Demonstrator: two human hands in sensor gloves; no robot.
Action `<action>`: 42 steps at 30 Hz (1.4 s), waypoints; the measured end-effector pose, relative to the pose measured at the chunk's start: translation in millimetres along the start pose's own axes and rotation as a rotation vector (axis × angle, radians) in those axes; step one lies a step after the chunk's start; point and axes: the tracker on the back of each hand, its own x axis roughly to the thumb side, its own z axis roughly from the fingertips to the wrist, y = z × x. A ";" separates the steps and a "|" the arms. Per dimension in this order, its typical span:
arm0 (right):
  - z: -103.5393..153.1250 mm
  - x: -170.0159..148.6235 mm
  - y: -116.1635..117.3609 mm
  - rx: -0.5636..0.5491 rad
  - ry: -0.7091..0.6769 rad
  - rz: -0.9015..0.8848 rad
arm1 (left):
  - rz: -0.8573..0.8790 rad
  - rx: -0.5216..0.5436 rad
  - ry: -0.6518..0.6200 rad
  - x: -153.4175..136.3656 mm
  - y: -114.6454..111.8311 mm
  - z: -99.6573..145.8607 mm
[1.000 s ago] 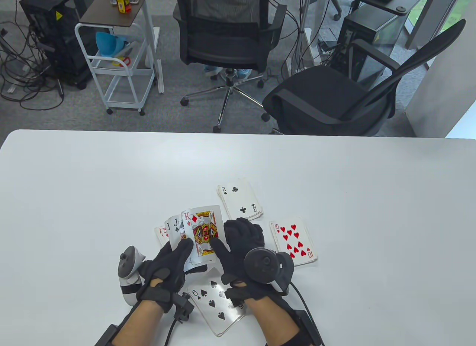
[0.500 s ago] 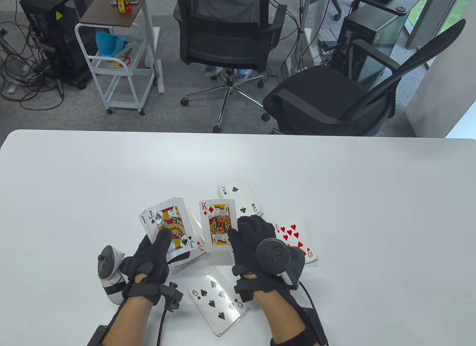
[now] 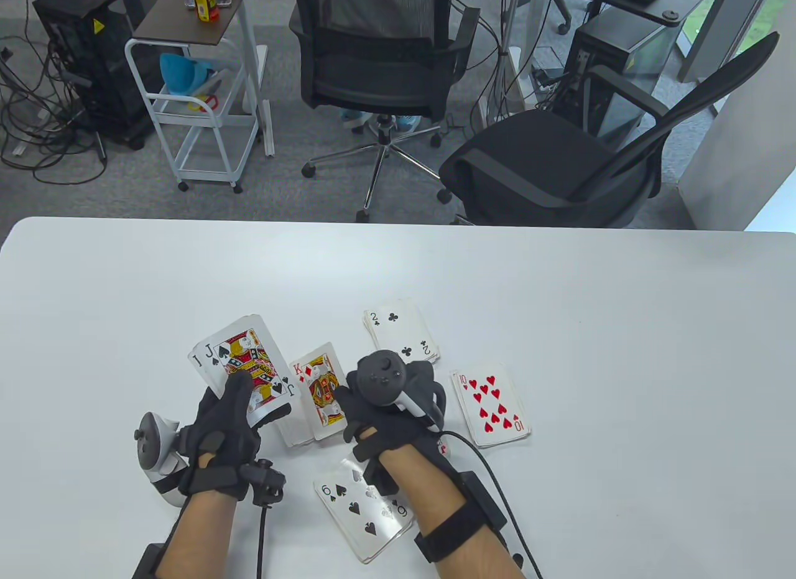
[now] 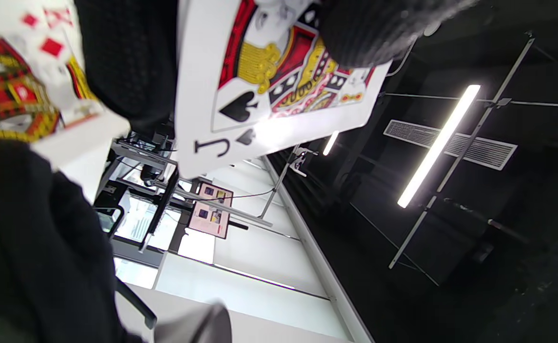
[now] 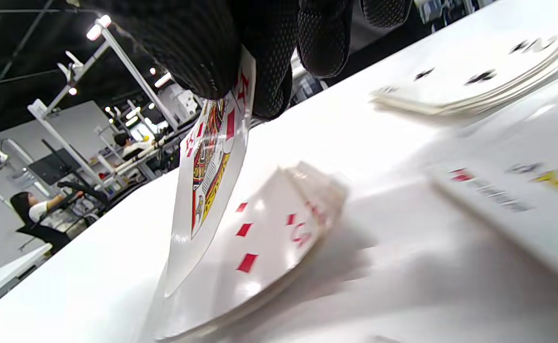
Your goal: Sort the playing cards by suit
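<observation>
In the table view, the left hand [image 3: 227, 426] grips the undealt stack with the jack of spades [image 3: 245, 364] on top, left of the diamond pile [image 3: 297, 425]. The right hand [image 3: 379, 411] pinches the king of diamonds [image 3: 320, 389] over that pile on the table [image 3: 559, 280].

The left wrist view shows the thumb [image 4: 379, 28] pressing the jack.

The right wrist view shows the king tilted, its lower edge at the pile: released askew, it could slide off.

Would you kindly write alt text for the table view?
Two gloved hands sort cards on a white table: the left hand holds a stack topped by the jack of spades, the right hand lowers the king of diamonds onto a pile.
</observation>
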 end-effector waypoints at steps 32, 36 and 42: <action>66.3 -52.9 -26.3 -0.371 -0.190 -0.123 | -0.181 -0.134 0.142 -38.0 -26.9 4.3; 71.0 -47.9 -23.0 -0.362 -0.223 -0.141 | -0.206 -0.158 0.180 -46.4 -32.4 6.7; 75.2 -39.1 -19.8 -0.331 -0.249 -0.157 | -0.236 -0.190 0.204 -53.0 -39.1 9.6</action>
